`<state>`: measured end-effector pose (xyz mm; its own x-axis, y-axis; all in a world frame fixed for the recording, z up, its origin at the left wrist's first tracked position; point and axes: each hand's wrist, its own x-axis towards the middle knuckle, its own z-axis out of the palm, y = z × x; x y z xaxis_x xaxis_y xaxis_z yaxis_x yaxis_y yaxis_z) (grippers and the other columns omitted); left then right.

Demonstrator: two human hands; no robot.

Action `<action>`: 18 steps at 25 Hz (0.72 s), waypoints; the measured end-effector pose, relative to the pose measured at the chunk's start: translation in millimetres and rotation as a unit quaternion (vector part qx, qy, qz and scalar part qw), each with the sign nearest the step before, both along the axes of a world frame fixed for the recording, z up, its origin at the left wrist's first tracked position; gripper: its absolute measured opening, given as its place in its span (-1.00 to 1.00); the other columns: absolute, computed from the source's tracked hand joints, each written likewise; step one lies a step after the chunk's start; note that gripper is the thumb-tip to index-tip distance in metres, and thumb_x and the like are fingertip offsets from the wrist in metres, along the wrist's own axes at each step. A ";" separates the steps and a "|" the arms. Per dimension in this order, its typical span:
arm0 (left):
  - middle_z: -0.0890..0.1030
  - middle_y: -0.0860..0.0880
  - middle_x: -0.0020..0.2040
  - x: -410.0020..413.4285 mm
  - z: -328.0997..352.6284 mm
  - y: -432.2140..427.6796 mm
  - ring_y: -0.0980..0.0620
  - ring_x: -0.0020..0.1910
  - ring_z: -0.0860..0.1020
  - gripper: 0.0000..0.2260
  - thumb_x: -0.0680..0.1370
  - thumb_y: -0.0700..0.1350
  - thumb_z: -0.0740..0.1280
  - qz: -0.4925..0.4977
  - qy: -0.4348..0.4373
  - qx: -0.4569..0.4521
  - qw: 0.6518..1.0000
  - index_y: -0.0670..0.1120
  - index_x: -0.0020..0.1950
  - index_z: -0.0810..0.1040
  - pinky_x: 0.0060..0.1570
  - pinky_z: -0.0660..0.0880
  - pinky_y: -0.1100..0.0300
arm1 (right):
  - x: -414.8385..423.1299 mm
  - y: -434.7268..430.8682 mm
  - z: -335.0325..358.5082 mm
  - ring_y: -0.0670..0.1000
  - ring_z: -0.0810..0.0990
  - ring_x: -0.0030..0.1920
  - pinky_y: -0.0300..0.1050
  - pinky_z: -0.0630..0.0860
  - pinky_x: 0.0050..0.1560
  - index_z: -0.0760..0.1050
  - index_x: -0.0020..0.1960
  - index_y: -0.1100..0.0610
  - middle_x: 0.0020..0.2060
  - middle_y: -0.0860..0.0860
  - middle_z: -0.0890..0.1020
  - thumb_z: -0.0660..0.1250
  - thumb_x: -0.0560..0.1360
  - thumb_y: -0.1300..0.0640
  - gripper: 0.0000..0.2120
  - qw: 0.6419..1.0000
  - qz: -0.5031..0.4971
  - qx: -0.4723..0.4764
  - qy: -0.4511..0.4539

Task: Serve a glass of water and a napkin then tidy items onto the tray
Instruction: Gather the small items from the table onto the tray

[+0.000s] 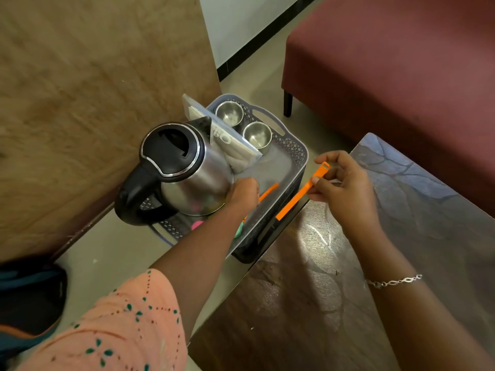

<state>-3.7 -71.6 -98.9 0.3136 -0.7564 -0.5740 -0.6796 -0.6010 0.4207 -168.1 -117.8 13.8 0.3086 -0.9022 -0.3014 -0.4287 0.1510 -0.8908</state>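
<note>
Head view, looking down. A pale beige floor (107,250) fills the middle. On the left stands a large brown wooden panel (80,103). At the top is a white wall (235,22) with a black skirting strip. A maroon upholstered sofa (388,62) on a dark leg fills the upper right. A dark, glossy table (308,290) with a reflective top runs from the lower middle to the right edge. A dark bag (29,295) with blue and orange trim lies at the lower left.

A grey lattice-walled tray (294,145) sits on the floor between the panel and the table, touching the table's edge. Inside it stand a steel kettle (187,170) with a black lid and handle, an upright napkin pack (233,145) in clear plastic, and two steel cups (229,113) side by side behind the pack. The pack carries large pale lettering, but it is too broken up to read.

The left hand (242,192), on an arm in a peach sleeve (120,330) with teal dots, reaches down into the tray beside the kettle's base. Its fingers are hidden and blurred, so their grip cannot be told. A short orange piece (269,190) lies just beside it.

The right hand (345,183), with a silver bracelet (393,281) on its arm, pinches a long orange strip (294,201) between thumb and forefinger. The other fingers are loosely curled. The strip slants over the tray's near rim.
</note>
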 end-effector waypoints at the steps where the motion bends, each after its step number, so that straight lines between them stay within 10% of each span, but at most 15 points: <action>1: 0.64 -0.30 -0.04 0.0 -1.2 0.2 -0.20 0.01 0.62 -0.85 0.44 -0.38 0.25 0.003 0.000 0.000 1.000 -0.34 -0.08 0.59 0.05 0.55 -0.06 | 3.6 -0.2 -2.4 -0.03 0.65 -0.28 -0.23 0.61 -0.26 0.47 -0.06 0.03 -0.28 0.08 0.54 0.27 0.48 0.36 -0.77 1.000 0.001 0.000 0.005; 12: 0.64 -0.27 -0.01 -4.4 11.0 -5.1 -0.21 0.04 0.59 -0.86 0.51 -0.25 0.28 0.027 -0.020 -0.039 0.999 -0.30 -0.04 0.57 0.06 0.52 -0.02 | 1.5 3.4 -17.2 0.03 0.66 -0.22 -0.07 0.63 -0.14 0.49 -0.06 0.11 -0.28 0.00 0.56 0.27 0.49 0.34 -0.85 1.000 -0.012 0.010 0.024; 18: 0.58 -0.06 -0.28 -11.4 67.9 11.1 0.11 -0.32 0.49 -0.88 0.41 -0.19 0.45 0.122 0.293 -0.205 0.926 -0.17 -0.09 0.62 -0.25 0.49 0.28 | 16.5 -2.9 -12.8 0.00 0.64 -0.29 -0.14 0.62 -0.22 0.49 -0.11 0.10 -0.31 0.03 0.56 0.30 0.47 0.34 -0.85 1.000 -0.014 -0.001 -0.014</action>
